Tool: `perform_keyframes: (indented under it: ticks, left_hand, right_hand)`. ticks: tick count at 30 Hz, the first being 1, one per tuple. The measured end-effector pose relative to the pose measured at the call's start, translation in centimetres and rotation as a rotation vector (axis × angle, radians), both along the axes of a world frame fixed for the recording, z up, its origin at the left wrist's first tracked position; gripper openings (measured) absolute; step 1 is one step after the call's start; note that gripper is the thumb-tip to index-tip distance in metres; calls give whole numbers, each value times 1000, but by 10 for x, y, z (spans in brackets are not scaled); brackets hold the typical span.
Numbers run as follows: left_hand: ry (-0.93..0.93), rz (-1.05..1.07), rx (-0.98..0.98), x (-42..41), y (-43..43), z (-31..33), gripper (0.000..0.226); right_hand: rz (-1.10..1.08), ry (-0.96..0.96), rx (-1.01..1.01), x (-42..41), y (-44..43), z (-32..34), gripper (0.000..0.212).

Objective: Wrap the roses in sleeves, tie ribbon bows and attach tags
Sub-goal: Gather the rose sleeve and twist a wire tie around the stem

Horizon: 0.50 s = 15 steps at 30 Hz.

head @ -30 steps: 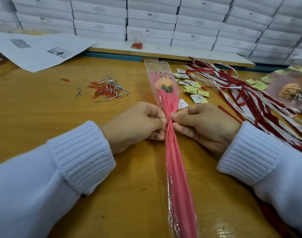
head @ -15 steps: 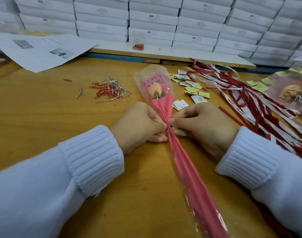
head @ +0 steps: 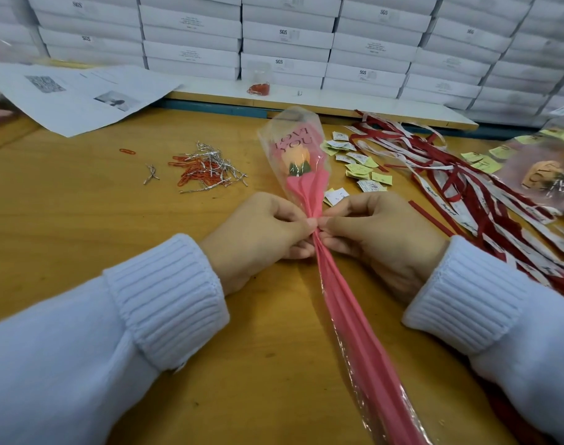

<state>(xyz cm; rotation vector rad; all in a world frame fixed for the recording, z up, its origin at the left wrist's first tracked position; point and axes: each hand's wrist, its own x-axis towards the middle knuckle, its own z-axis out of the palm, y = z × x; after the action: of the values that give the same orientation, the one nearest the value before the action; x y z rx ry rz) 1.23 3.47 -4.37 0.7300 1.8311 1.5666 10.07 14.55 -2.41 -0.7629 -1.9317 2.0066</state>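
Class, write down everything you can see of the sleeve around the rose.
The sleeve is clear, glossy plastic lined with pink paper, printed LOVE YOU near its wide top, where a peach rose shows through. It stretches across the wooden table, wide end away from the person, its long tail towards them. The left hand and right hand pinch it gathered below the bloom.
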Motion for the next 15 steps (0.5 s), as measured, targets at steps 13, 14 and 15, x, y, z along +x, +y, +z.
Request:
perform_keyframes:
  ticks: [13,14,15]
  left_hand:
    - [80,42,-29,-1,-2,3,16]
    - [86,38,-36,0,-3,3,16]
    - [81,28,-42,0,-4,3,18]
  right_hand:
    - [66,-24,3,4,4,2,7]
    - [83,-29,3,4,3,2,8]
    - [106,-38,7,5,3,2,9]
